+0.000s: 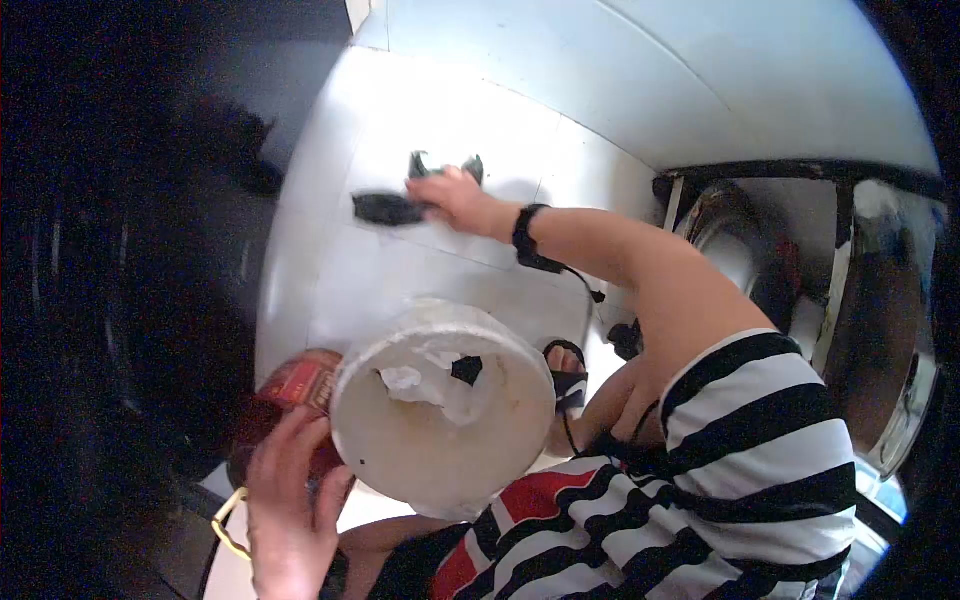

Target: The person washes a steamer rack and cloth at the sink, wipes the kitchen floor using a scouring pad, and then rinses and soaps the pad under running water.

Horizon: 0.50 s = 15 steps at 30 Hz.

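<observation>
My right hand (458,200), with a black band on the wrist, reaches down to the tiled floor. Its fingers are closed on a dark green and black item (390,209) that sticks out on both sides of them; what it is cannot be made out. Below it stands a round white bucket (430,460), with crumpled white pieces (404,379) and a small black scrap (466,370) inside. My left hand (295,500) is beside the bucket's left rim, fingers apart, holding nothing.
A dark red container (300,385) with a label stands left of the bucket. A yellow handle (230,525) shows at the lower left. A glossy black surface (130,300) fills the left side. A black-framed rack (845,250) stands at the right, near a sandalled foot (566,362).
</observation>
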{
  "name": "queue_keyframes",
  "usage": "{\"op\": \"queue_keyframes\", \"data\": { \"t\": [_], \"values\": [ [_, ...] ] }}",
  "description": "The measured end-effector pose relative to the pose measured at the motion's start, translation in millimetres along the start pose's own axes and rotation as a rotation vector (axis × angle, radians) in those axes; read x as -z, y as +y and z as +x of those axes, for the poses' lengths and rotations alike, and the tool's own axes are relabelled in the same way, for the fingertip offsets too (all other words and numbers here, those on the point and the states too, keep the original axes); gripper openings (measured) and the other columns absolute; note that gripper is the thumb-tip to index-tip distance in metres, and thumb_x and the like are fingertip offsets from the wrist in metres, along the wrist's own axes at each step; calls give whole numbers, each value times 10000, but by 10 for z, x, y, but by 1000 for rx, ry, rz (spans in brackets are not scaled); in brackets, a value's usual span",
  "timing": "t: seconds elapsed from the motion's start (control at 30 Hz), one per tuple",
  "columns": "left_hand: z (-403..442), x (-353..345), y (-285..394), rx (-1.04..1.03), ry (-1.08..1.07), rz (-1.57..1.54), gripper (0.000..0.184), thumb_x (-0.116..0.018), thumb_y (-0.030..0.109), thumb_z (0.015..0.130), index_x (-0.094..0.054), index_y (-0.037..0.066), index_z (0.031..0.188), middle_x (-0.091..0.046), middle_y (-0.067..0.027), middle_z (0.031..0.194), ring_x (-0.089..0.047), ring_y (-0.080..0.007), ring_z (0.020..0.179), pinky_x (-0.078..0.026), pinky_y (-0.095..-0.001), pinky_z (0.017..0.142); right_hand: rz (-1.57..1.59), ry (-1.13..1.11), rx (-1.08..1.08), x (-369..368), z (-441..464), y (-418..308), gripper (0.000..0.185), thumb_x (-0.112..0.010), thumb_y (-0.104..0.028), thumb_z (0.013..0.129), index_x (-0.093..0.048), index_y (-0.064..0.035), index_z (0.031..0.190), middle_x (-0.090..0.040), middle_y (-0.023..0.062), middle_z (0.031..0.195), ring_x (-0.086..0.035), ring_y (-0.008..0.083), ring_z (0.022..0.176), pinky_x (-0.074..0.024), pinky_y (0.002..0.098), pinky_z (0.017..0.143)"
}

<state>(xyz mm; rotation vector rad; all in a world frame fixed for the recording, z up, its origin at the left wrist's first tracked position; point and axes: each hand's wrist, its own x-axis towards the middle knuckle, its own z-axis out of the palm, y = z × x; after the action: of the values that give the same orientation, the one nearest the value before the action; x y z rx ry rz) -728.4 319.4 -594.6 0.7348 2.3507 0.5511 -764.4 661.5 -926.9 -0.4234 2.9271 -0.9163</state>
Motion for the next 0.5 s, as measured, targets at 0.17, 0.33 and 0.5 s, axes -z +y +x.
{"op": "queue_keyframes", "data": {
  "t": [0.17,0.33,0.5],
  "values": [
    [-59,-185,-69,-13,14,-60,379,-632,94,772,-560,2,1132,-543,-186,1220,-488,-356,1154,-370,-414,994,-42,76,33,513,348,224,391,-653,-174,791,-567,-104,1166,-579,82,1145,-502,272,1106,-414,403,923],
    [-134,-152,-27,23,20,-36,361,-628,120,789,-567,-4,1123,-538,-196,1228,-493,-365,1148,-372,-416,993,-385,342,-214,511,908,694,293,-547,-204,876,-572,-128,1158,-526,66,1260,-500,296,1104,-405,451,918],
    [-98,-119,-66,11,4,-99,358,-630,115,793,-569,7,1128,-537,-195,1221,-493,-364,1147,-373,-412,996,-329,99,-171,118,32,-12,256,-582,-137,805,-614,-91,1054,-562,76,1047,-527,272,960,-420,443,808]
  ]
}}
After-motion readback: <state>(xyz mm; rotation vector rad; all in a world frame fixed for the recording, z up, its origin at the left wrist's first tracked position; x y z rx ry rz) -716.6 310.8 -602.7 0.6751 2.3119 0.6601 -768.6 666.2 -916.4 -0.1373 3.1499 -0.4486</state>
